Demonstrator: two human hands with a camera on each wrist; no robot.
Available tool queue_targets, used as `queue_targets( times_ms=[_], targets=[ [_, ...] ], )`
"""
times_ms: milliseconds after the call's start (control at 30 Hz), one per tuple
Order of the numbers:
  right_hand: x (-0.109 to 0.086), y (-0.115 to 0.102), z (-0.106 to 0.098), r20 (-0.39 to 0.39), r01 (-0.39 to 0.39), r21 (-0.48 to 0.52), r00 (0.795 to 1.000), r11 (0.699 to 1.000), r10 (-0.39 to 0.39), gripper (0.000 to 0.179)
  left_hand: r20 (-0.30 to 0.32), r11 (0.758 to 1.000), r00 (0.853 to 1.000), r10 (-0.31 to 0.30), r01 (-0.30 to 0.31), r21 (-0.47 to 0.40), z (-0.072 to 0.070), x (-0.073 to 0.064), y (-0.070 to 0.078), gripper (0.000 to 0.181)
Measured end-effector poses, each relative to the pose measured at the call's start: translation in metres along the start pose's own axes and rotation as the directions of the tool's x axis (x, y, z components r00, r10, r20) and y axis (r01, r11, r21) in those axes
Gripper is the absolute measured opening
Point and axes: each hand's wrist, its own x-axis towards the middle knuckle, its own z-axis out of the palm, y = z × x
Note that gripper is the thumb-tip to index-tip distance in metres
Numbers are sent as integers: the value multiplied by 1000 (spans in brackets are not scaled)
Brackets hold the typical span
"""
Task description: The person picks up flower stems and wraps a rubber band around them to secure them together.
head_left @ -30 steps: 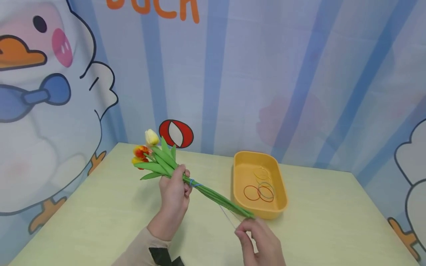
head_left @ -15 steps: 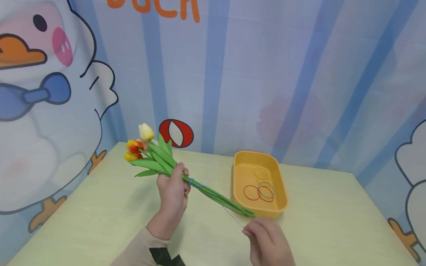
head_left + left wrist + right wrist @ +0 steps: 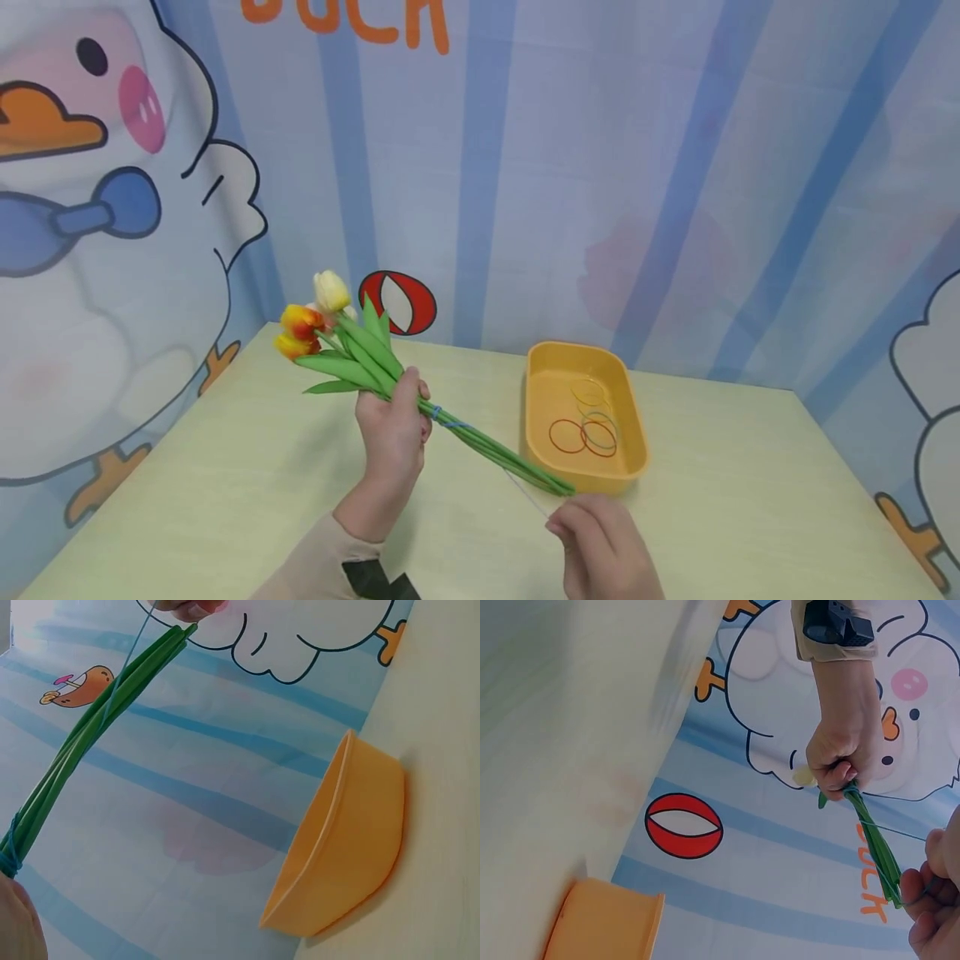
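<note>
My left hand [image 3: 393,437] grips a bunch of artificial tulips [image 3: 367,342] just below the leaves. The flower heads, white and red-yellow, point up and left, and the green stems [image 3: 502,454] slant down to the right. Beside my left fist a blue rubber band [image 3: 437,412] is wound around the stems. A stretched loop of it runs along the stems to my right hand [image 3: 609,546], which pinches it near the stem ends. In the right wrist view, two strands of the band [image 3: 892,831] reach the fingers of that hand.
Right of the stems, a yellow plastic tray [image 3: 536,383] stands on the pale table [image 3: 720,483], holding several loose rubber bands [image 3: 567,435]. The stem ends hang over its near rim in the head view. Behind the table is a printed cloth backdrop [image 3: 555,167].
My right hand has moved a little to the right, drawing the band out. The flower heads have shifted left and up. My left hand keeps its grip on the stems.
</note>
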Motion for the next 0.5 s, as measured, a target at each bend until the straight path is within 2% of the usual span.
queue_targets(
  times_ms=[133,267,400,500],
  targets=[
    [-3,-1,1,25,-42,28,999,999,41,36,1,1000,1000,21,-21,19,1,-2,-2,52],
    [-7,-3,7,7,-50,66,999,997,49,35,4,999,999,35,-35,32,5,-5,-5,45],
    [-10,-3,11,4,-52,66,999,996,52,35,13,997,999,44,-44,55,8,-6,-7,35],
    [-10,0,9,31,-76,70,997,995,74,33,23,996,998,56,-58,72,8,-6,-8,30]
  ],
)
